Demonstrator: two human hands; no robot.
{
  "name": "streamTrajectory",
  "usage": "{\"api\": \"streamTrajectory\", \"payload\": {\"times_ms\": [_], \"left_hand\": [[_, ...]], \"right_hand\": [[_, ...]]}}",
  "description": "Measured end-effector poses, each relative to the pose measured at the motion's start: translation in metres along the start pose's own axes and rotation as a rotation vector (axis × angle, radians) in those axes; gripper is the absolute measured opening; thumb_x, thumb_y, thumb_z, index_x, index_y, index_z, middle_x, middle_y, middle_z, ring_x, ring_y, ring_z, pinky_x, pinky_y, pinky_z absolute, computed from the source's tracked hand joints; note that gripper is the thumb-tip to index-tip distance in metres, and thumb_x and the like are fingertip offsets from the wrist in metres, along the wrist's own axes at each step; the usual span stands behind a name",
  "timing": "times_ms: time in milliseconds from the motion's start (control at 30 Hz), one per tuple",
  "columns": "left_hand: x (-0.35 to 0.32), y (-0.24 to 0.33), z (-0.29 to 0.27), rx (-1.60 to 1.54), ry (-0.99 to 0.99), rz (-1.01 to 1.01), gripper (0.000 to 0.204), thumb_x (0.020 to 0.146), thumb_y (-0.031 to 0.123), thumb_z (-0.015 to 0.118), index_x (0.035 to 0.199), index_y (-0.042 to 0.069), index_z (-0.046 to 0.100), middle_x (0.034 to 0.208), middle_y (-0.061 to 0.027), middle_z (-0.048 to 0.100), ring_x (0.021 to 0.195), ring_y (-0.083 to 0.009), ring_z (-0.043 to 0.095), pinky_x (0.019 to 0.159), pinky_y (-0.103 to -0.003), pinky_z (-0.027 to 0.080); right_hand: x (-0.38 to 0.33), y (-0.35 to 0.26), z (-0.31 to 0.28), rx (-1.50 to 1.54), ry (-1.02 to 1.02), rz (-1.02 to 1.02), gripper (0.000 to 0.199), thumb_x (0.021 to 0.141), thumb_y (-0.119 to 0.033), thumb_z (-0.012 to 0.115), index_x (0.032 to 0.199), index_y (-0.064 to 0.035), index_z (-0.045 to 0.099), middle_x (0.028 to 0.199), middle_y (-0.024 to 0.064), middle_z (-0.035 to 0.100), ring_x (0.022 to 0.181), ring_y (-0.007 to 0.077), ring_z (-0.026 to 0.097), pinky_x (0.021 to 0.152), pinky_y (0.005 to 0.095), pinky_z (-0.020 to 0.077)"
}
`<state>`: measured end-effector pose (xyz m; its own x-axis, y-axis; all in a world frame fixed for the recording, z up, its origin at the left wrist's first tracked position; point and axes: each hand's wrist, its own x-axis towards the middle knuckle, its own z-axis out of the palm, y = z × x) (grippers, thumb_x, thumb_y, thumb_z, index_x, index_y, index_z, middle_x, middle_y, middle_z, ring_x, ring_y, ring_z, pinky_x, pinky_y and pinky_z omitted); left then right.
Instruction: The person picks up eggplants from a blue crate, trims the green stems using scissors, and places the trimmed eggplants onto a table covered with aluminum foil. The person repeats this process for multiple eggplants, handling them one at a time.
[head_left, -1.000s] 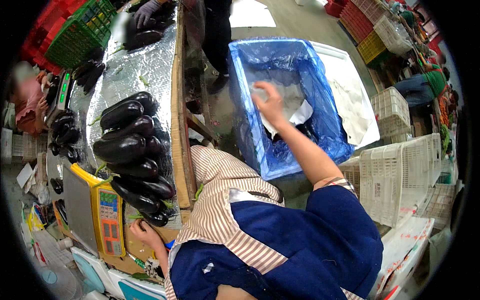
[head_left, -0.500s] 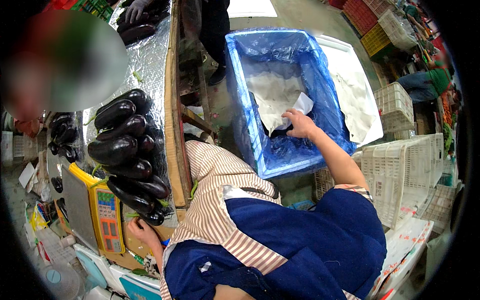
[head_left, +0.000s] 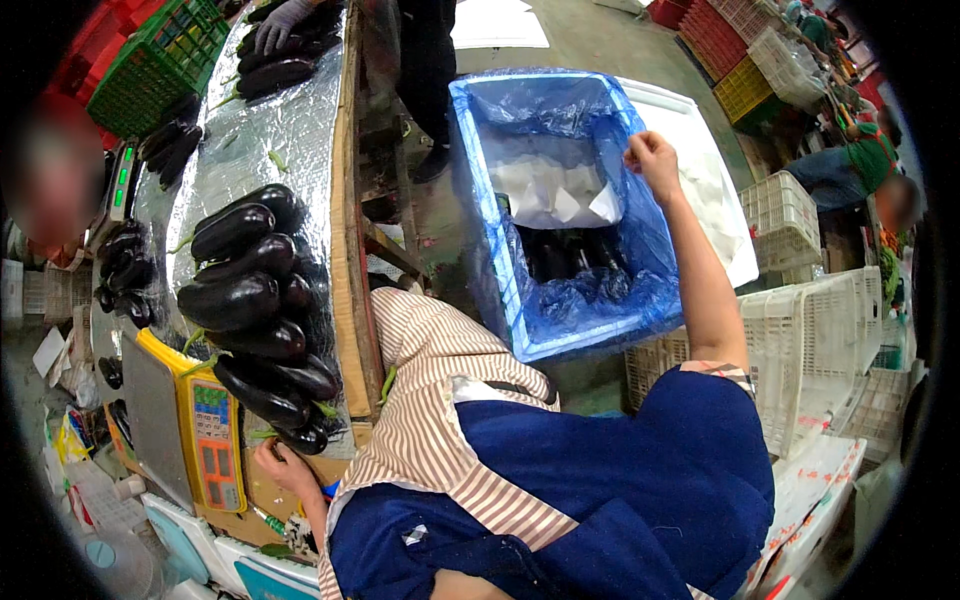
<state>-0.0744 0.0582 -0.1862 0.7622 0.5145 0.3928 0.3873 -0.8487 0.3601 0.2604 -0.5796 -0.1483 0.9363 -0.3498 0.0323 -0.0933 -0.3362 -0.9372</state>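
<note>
Head view: one wide fisheye camera worn on the head, facing steeply down, close over the person's chest. Foil-covered table (head_left: 290,130) lies at 10 o'clock, blue-lined box (head_left: 560,330) at 1 o'clock. Edges bend toward the rim.

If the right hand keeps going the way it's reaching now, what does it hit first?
Probably the blue plastic liner of the box: the right hand is at its right-hand rim, reaching toward the inside. Beyond that lie white paper sheets. Depth is hard to judge here.
</note>
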Motion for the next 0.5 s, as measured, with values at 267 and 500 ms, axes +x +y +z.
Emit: {"api": "streamTrajectory", "payload": {"times_ms": [267,500], "left_hand": [[0.004,0.010,-0.003,-0.013,-0.013,-0.072,0.016,0.078,0.003,0.050,0.092,-0.005,0.053,0.093,-0.0154,0.049,0.089,-0.0313,0.050,0.079,-0.037,0.040],[0.000,0.002,-0.004,0.010,-0.020,-0.011,0.018,0.078,0.005,0.050,0.093,-0.005,0.053,0.095,-0.0158,0.049,0.091,-0.0317,0.049,0.081,-0.037,0.039]], "right_hand": [[-0.052,0.070,0.049,-0.645,-0.799,-0.057,0.095,0.063,-0.048,0.073,0.137,-0.0100,0.027,0.137,0.0181,0.033,0.127,0.0295,0.031,0.102,0.0423,0.0296],[-0.116,0.117,0.096,-1.100,-0.752,-0.332,0.060,0.070,-0.025,0.066,0.126,-0.0185,0.045,0.123,0.0108,0.050,0.111,0.0290,0.049,0.090,0.0434,0.0388]]}}
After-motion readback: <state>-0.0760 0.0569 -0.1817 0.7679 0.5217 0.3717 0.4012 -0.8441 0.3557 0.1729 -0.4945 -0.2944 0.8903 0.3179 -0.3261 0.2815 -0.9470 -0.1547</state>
